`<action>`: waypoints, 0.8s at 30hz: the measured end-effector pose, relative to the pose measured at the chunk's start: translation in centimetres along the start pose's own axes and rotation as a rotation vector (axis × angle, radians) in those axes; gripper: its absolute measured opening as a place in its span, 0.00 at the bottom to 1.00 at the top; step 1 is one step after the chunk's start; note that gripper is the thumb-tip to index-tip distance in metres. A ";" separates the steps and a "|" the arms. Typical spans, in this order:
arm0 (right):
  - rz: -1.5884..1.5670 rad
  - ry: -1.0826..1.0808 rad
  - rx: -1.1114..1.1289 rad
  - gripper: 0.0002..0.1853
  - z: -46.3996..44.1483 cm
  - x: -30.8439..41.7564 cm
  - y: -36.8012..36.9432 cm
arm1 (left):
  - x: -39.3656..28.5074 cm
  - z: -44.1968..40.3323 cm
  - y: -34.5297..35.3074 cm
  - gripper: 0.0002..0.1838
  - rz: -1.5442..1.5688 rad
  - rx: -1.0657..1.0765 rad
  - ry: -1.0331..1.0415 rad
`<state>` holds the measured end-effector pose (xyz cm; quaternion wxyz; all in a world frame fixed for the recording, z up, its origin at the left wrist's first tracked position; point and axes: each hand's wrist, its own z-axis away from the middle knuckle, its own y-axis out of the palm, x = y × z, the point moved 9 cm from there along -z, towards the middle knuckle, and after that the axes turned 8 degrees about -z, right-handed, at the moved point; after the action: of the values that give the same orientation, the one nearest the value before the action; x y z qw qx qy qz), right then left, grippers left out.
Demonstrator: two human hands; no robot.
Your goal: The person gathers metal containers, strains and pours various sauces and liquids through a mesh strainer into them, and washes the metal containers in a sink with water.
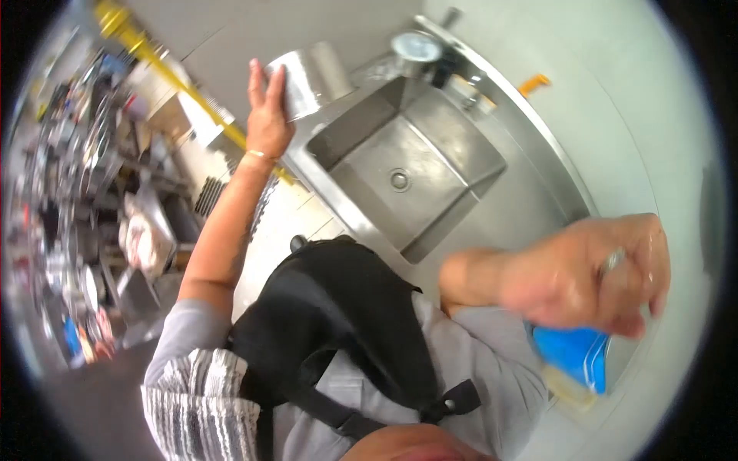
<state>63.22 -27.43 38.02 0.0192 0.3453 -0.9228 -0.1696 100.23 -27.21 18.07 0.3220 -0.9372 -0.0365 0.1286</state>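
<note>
At the upper left, my left hand (pixel 269 119) is against the side of a shiny metal container (pixel 314 77), which is tilted beside the sink's left corner. Two of its fingers stretch along the container's edge, and the others are hidden behind it. On the right, my right hand (pixel 592 273) is closed in a fist, wet and close to the camera, with a silvery ring-like spot on one finger. Whatever it may hold is hidden. Between the two hands lies a steel sink basin (pixel 430 161) with a round drain (pixel 399 180).
A yellow pole (pixel 184 84) runs diagonally at the upper left. Blurred shelves with kitchenware (pixel 100 177) fill the left side. Behind the sink are a clear round container (pixel 416 48) and an orange object (pixel 534 84) at the wall. A blue item (pixel 570 355) lies below my right hand.
</note>
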 end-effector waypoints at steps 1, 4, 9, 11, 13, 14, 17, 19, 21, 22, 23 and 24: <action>0.079 -0.051 -0.051 0.15 0.3 0.2 -1.1 | 0.9 0.7 -1.6 0.44 0.017 -0.005 -0.032; 0.476 0.316 -0.383 0.18 5.5 1.8 -10.5 | 3.1 1.8 -8.3 0.42 -0.070 -0.145 0.000; 2.232 1.456 0.143 0.26 25.9 0.1 -25.6 | 10.9 8.7 -17.3 0.36 -0.403 -0.178 0.223; 1.987 1.666 0.093 0.33 33.1 -0.9 -26.3 | 14.8 10.7 -20.4 0.33 -0.494 -0.067 0.047; 1.900 1.656 -0.139 0.36 36.4 -2.8 -27.1 | 18.6 12.5 -26.3 0.38 -0.445 -0.289 -0.146; 1.880 1.695 -0.197 0.38 37.6 -4.2 -27.7 | 18.7 12.2 -29.4 0.40 -0.455 -0.456 -0.223; 1.922 1.673 -0.144 0.46 38.6 -11.5 -29.3 | 23.4 13.1 -37.6 0.35 -0.239 -0.744 -0.575; 1.954 1.740 -0.257 0.57 41.6 -14.2 -31.9 | 26.0 12.3 -42.5 0.25 0.120 -0.938 -0.675; 1.898 1.747 -0.359 0.61 44.4 -15.2 -34.3 | 26.1 9.9 -47.1 0.21 0.276 -1.015 -0.625; 1.908 1.751 -0.341 0.60 44.9 -15.7 -34.6 | 25.9 8.7 -49.2 0.20 0.357 -1.055 -0.583; 1.921 1.763 -0.323 0.59 45.4 -15.6 -34.6 | 25.7 7.9 -51.4 0.21 0.299 -1.070 -0.600; 1.927 1.754 -0.323 0.58 46.8 -14.8 -35.1 | 25.5 6.9 -53.7 0.21 0.272 -1.085 -0.574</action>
<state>89.44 -28.62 -16.32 0.7622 -0.4597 -0.4480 0.0838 123.76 23.12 40.23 -0.2413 -0.8915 -0.0621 0.3783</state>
